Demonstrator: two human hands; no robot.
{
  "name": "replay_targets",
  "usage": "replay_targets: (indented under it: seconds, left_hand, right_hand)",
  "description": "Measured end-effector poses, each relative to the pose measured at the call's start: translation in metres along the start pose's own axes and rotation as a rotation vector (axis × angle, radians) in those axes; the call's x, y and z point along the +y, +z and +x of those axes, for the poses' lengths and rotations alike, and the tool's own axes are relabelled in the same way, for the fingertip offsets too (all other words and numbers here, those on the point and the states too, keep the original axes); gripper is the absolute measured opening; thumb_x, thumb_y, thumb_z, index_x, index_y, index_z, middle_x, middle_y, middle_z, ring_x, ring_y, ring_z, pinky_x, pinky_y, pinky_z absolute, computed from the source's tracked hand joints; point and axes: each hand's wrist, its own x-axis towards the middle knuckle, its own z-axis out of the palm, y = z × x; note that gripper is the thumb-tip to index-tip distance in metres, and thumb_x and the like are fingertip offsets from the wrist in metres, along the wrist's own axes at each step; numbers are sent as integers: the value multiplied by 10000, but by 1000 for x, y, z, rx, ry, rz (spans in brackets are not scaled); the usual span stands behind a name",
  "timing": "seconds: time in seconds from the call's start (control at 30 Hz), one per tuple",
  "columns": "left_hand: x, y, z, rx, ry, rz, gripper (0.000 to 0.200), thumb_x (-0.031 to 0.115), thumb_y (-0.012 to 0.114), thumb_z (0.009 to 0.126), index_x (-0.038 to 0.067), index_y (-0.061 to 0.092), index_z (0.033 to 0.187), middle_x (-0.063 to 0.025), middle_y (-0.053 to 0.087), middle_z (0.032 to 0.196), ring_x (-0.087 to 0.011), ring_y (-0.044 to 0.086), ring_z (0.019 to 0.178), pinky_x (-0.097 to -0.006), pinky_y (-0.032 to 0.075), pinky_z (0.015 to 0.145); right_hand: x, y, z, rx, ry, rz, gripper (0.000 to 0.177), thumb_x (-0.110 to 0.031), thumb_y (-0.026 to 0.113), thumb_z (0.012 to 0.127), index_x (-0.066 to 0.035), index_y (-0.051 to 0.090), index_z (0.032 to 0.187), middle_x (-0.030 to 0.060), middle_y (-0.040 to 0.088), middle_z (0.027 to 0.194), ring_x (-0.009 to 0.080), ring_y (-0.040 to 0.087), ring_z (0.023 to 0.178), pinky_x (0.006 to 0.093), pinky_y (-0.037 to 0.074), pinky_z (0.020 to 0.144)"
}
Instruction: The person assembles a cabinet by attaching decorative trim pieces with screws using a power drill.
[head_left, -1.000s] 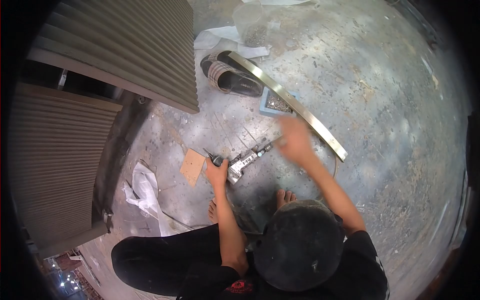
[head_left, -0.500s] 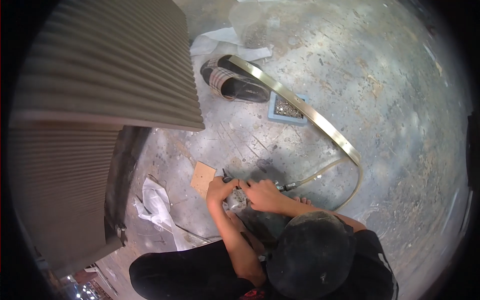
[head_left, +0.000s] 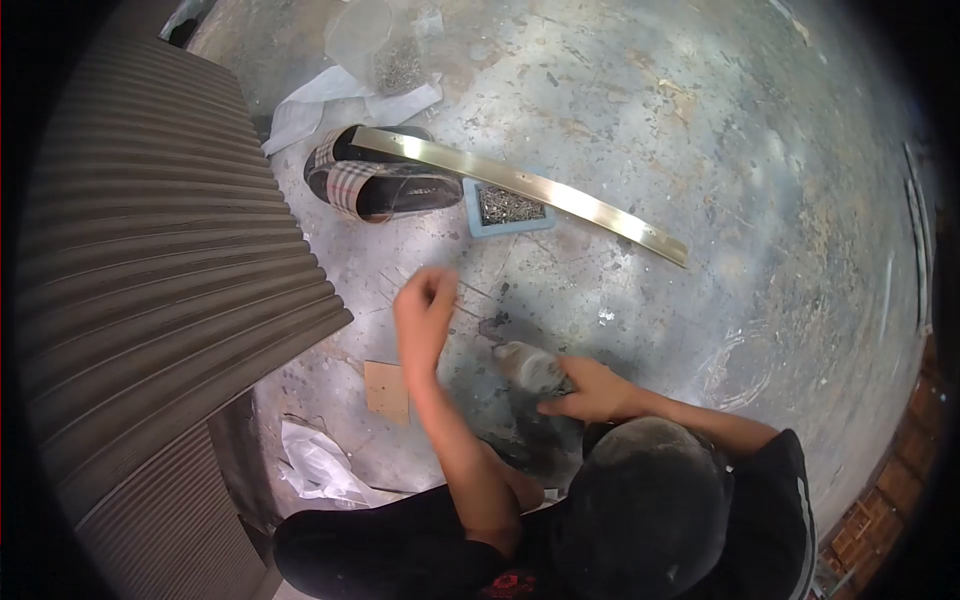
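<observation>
My left hand (head_left: 424,312) is raised above the floor, left of the tool, with its fingers curled together; anything between them is too small or blurred to make out. The fingers of my right hand (head_left: 598,390) are wrapped round the rear of a grey power tool (head_left: 530,368), whose front points up and left. Beyond both hands, a long, curved, shiny metal strip (head_left: 580,203) lies across a blue tray (head_left: 510,228) of small metal pieces and a pair of checked sandals (head_left: 420,192). Near my left forearm is a tan square piece (head_left: 386,391).
Corrugated brown panels (head_left: 180,240) rise on the left. White sheet scraps lie at the top (head_left: 318,100) and lower left (head_left: 315,462). A dark cap (head_left: 645,510) and black clothing fill the bottom. Brown blocks (head_left: 870,520) stand at the lower right edge.
My left hand has come off the tool and moved up and left. My right hand has shifted right and now grips the tool alone. The whole view has turned somewhat.
</observation>
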Motion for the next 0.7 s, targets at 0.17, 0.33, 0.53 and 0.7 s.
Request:
replay_targets:
  seconds: [0.17,0.33,0.53,0.7]
  left_hand:
    - [-15,83,86,38,649,400,194,80,663,794,-24,662,958,-180,658,885,-340,645,776,-394,517,746]
    - [-11,101,118,-200,492,666,221,145,721,775,-9,685,929,-191,685,930,-371,655,878,-426,517,783]
    - [11,103,128,-302,260,874,230,217,784,748,42,709,877,-154,715,915,-313,679,906,-417,522,785]
    - [0,100,129,-322,286,823,139,151,749,766,94,714,887,-128,706,946,-337,657,940,-447,519,813]
  right_hand:
    - [32,-28,-31,243,-154,-67,570,-239,732,721,-42,583,1235,208,677,1048,394,644,978,420,500,832]
    - [72,-40,-41,307,-201,75,555,-162,738,708,-22,588,1224,206,675,1044,334,663,966,384,498,833]
    - [76,-14,-56,392,-236,266,547,-116,730,732,1,581,1246,179,682,1049,212,639,978,342,483,874]
    - [74,-8,-60,349,-224,421,466,-73,744,748,6,609,1187,99,684,1033,156,618,969,312,479,873]
